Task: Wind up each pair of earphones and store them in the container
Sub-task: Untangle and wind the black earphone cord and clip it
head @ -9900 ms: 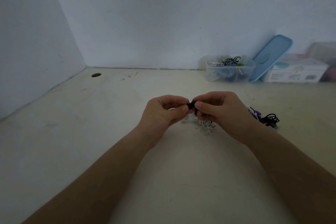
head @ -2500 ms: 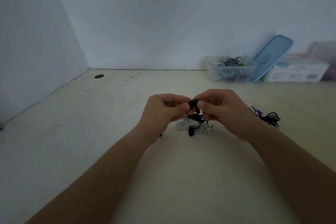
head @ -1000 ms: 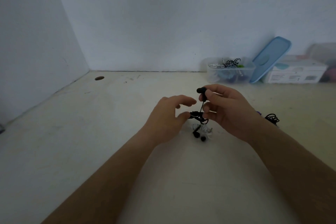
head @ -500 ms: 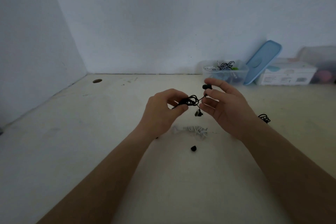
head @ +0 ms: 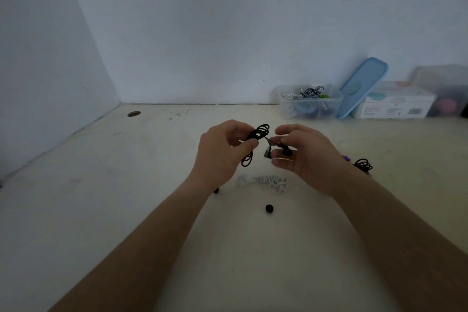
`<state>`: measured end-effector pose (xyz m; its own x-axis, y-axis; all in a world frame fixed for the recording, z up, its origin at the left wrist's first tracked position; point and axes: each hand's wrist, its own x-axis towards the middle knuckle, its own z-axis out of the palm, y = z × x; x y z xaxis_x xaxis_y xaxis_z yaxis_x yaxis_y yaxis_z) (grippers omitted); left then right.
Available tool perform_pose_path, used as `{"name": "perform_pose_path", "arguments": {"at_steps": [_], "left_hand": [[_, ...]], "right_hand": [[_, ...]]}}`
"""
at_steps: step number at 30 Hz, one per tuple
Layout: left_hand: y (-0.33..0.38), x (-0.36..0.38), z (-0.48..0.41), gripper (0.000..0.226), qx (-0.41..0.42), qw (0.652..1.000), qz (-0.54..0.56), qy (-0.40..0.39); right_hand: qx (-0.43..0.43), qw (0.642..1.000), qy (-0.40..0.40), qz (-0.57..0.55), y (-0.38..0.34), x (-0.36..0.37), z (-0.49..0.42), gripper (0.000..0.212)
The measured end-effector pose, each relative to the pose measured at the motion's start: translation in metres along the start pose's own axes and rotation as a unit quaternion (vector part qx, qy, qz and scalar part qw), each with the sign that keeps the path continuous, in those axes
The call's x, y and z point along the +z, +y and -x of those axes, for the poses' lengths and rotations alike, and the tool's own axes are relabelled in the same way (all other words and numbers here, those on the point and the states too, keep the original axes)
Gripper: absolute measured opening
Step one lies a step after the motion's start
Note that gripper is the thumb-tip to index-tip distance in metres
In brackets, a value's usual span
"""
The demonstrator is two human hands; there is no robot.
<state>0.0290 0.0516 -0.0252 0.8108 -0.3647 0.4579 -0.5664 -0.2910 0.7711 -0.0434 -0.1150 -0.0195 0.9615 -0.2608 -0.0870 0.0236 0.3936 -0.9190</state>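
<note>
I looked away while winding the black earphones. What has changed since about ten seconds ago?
The hands have drawn apart: the left hand now holds the coiled black earphones, the right hand pinches an earbud. A small black piece now lies on the table. The white earphones, container and blue lid stayed put.
</note>
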Motion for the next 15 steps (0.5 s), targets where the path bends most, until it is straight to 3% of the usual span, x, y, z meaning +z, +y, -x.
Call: {"name": "perform_pose_path", "arguments": {"at_steps": [3, 7, 15], "left_hand": [[0.002, -0.001, -0.001, 0.015, -0.011, 1.0, 0.027, 0.002], [0.004, -0.003, -0.002, 0.015, -0.025, 0.998, 0.06, 0.0], [0.006, -0.006, -0.002, 0.015, -0.049, 0.995, 0.084, 0.002]], "right_hand": [[0.012, 0.995, -0.044, 0.088, 0.002, -0.001, 0.001, 0.041], [-0.032, 0.967, -0.102, 0.232, 0.008, 0.0, 0.003, 0.04], [-0.054, 0.971, -0.126, 0.195, 0.01, -0.003, 0.003, 0.017]]}}
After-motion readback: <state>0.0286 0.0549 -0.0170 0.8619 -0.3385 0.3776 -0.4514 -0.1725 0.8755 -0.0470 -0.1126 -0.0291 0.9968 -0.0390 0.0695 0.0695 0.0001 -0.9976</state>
